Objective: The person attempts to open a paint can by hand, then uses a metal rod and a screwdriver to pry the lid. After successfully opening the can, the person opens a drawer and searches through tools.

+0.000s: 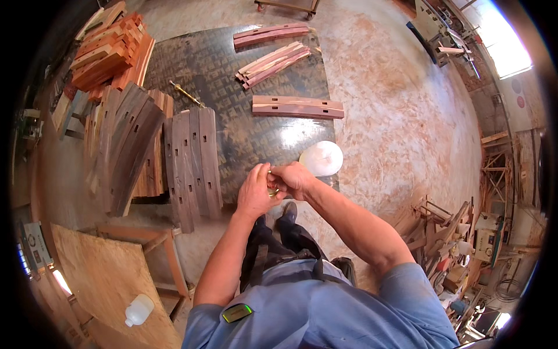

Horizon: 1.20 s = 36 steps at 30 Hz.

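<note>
"Holding anything, are those hands?"

"Something small, yes. The left hand [252,190] is curled, its fingers bent around a small yellowish thing [272,191], mostly hidden, so I can't tell what it is."

"And the right hand [293,177]?"

"Half closed, coming in from the right with its fingers meeting the left ones. Whether it grips the thing or only touches it, I can't tell."

"Where is that, exactly?"

"Between the two hands, in front of the person's body, over the near part of a dark board [238,139]."

"What's close by?"

"A white rounded container [325,158], just beyond the right hand. Farther off lies a slotted reddish-brown plank [299,107], then a group of narrow strips [273,65], and farthest another slotted piece [267,37]."

"On the left?"

"Slotted brown boards [193,166] side by side, a long brass-coloured tool [187,94] at their far end, and a stack of orange-red wood [107,55] at the far left. Near left, a white plastic bottle [139,309] is on a plywood sheet [99,270]."
</note>
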Available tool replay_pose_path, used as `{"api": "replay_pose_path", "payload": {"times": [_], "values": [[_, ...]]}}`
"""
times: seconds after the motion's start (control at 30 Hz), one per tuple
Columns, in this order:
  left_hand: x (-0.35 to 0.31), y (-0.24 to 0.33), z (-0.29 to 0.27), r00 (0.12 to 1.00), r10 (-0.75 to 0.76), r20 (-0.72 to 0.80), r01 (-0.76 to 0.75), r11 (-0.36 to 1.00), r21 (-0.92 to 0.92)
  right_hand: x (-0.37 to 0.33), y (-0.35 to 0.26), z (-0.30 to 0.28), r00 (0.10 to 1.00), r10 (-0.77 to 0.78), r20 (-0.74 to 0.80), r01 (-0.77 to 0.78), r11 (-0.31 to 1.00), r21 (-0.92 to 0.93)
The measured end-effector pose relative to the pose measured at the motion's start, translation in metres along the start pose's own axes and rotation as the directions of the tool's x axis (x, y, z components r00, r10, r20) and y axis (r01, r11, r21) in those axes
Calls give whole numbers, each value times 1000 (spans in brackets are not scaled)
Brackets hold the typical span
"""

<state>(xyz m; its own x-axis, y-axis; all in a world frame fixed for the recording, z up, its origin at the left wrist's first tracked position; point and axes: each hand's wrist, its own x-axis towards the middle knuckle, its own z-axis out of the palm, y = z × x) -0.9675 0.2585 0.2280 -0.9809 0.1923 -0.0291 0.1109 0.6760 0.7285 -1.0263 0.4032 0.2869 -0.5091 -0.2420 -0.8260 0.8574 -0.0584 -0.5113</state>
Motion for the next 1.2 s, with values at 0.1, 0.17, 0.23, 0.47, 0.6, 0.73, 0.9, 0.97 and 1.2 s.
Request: {"api": "replay_pose_path", "payload": {"times": [0.1,0.17,0.23,0.47,0.6,0.73,0.9,0.97,1.2], "values": [[-1,-2,3,999,27,-30,-27,1000,9,6,3,-8,998,22,55,-26,997,66],[0,-2,3,999,19,-37,-19,1000,12,7,3,-9,997,26,75,-32,997,70],[0,2,-1,1000,-15,-1,15,1000,14,3,2,-9,998,21,66,-23,999,30],[-1,-3,1,1000,-19,-5,20,999,47,-23,-1,15,987,-145,72,157,754,-638],[-1,-1,0,996,-85,29,83,994,70,-31,-6,21,996,-82,42,90,787,-611],[3,13,-9,977,-179,113,174,983,50,3,4,7,999,-14,30,19,980,-199],[2,8,-2,980,-180,89,174,982,65,8,-7,9,997,74,-16,-75,988,-131],[0,8,-4,988,-143,54,139,988,67,6,-6,9,999,44,-14,-46,971,-236],[-2,-6,5,998,-27,-54,30,998,50,-8,17,18,928,-364,74,298,608,-736]]}}
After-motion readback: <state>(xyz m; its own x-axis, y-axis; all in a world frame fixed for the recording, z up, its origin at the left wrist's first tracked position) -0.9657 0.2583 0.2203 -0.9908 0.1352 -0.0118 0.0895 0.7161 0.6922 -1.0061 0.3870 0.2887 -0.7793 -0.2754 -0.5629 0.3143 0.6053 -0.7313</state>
